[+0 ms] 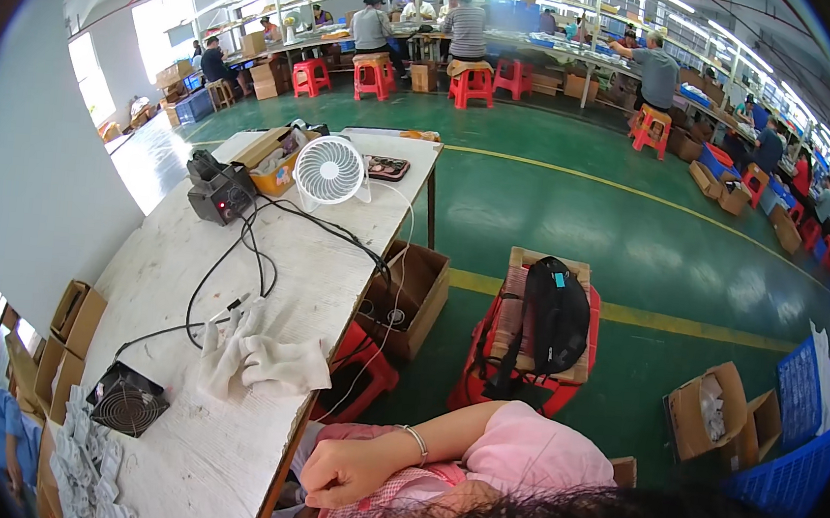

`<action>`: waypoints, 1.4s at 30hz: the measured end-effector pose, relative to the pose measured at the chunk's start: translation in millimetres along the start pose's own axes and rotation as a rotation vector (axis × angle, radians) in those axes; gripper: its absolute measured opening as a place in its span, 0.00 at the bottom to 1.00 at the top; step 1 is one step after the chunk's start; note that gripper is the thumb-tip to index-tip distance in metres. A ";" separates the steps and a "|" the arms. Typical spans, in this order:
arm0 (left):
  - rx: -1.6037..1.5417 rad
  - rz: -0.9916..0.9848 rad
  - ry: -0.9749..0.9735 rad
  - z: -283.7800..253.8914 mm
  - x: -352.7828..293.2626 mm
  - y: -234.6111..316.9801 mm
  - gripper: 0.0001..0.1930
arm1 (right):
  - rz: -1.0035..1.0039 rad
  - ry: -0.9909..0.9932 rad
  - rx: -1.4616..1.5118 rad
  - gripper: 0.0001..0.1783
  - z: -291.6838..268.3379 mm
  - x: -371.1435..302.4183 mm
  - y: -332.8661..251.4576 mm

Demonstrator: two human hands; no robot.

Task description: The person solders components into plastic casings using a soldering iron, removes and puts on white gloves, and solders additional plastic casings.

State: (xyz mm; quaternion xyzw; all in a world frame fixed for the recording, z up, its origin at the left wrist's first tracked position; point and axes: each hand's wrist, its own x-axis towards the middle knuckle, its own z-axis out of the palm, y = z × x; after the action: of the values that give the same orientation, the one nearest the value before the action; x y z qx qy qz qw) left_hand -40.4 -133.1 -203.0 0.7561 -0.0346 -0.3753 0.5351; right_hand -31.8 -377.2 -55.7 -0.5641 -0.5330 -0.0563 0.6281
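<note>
My right hand (345,472) is curled into a loose fist beside the table's edge, in front of my body. A silvery bracelet (415,445) circles its wrist, and a pink sleeve (541,457) covers the upper arm. Nothing shows sticking out of the fingers. My left hand cannot be made out. Nearest to the fist on the white table (212,439) lies a crumpled pair of white cloth gloves (263,354). Farther left stand a square black fan (129,402) and a heap of small pale parts (91,467).
A white desk fan (331,170), a phone (386,168) and a black device (218,193) with trailing cables occupy the table's far end. Beyond the edge are a cardboard box (421,304) and a red stool (561,400) bearing a black backpack (556,316). People sit at distant benches.
</note>
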 end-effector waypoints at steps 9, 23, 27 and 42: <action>0.007 0.002 0.033 -8.1 14.1 0.0 0.08 | 0.070 -0.013 0.001 0.21 -0.4 -2.3 1.8; -0.055 0.155 0.343 -34.8 6.1 -34.8 0.07 | 0.666 -0.322 -0.049 0.10 16.3 -46.2 73.9; -0.157 0.079 0.460 -42.9 -29.5 -60.2 0.07 | 0.701 -0.432 -0.167 0.14 30.5 -87.7 84.4; 0.273 0.197 0.266 -12.0 -41.3 -52.5 0.17 | 0.918 -0.287 -0.044 0.11 26.4 -99.6 64.8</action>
State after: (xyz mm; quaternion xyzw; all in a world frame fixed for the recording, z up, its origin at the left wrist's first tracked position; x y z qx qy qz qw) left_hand -81.1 -82.6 -223.1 0.8572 -0.0881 -0.2099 0.4618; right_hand -46.7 -386.6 -176.1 -0.7565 -0.3087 0.2939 0.4960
